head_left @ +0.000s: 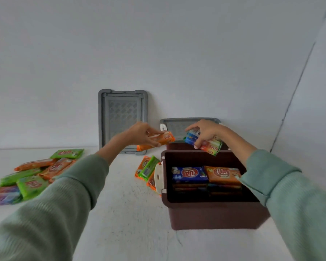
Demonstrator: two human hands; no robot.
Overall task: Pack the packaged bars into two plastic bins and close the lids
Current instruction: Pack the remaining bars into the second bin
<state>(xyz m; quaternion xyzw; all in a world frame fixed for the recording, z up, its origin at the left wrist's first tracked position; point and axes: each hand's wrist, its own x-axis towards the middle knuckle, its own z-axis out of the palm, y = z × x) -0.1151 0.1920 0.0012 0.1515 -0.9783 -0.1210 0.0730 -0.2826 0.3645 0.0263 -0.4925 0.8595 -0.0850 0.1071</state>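
Above the half-filled maroon plastic bin [211, 217], the left hand [140, 135] pinches orange-wrapped bars [163, 138] and the right hand [207, 133] grips a blue-topped stack of bars [205, 145] whose slick wrappers could slide apart and spill.

Blue bar [189, 175] in brown bin [215, 215]: red oval logo, "KUA" readable. Orange bar [222, 174] just beside it: same logo, only "UA" clear. Held orange bar [165, 137] in my left hand [141, 134]: red logo, letters blurred. Stacked bars [205, 146] in my right hand [203, 132]: logo too smeared to read. Loose bars [36, 172] on tabletop [120, 204], left side: logos visible, letters unreadable. Small print too fine to read.
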